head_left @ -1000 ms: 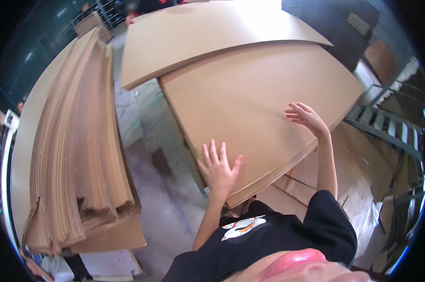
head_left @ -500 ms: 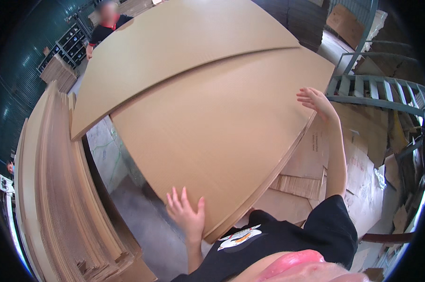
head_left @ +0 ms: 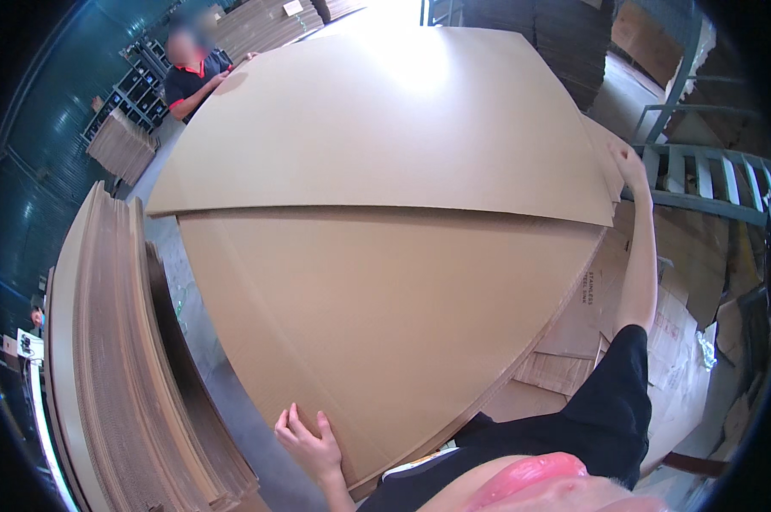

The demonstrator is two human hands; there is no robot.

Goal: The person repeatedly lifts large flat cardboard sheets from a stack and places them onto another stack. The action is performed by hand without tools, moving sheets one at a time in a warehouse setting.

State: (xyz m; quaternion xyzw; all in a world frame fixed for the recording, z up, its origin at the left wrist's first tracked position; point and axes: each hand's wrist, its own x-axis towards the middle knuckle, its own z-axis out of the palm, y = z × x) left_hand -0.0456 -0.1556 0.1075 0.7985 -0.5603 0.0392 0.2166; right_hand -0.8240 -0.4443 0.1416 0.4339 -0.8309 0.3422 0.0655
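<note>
A large brown cardboard sheet (head_left: 377,128) lies across a wider stack of flat cardboard (head_left: 385,316), covering its far part. My left hand (head_left: 313,445) rests with fingers spread on the left edge of that stack, close to the near corner. My right arm stretches far out along the right side. There, my right hand (head_left: 629,166) has its fingers curled at the edge of the cardboard, close to the upper sheet's right corner; the fingertips are partly hidden. At the far left, a co-worker (head_left: 199,81) has hands at the upper sheet's far edge.
A tall stack of cardboard sheets (head_left: 125,358) stands close on the left. Metal steps (head_left: 701,175) rise at the right, beside flattened cardboard (head_left: 667,350) on the floor. A smaller cardboard stack (head_left: 122,147) and a dark rack (head_left: 138,85) are farther left.
The upper sheet has turned, its near edge now running almost straight across. My right hand has gone from open above the cardboard to curled at its right edge. My left hand stays near the corner.
</note>
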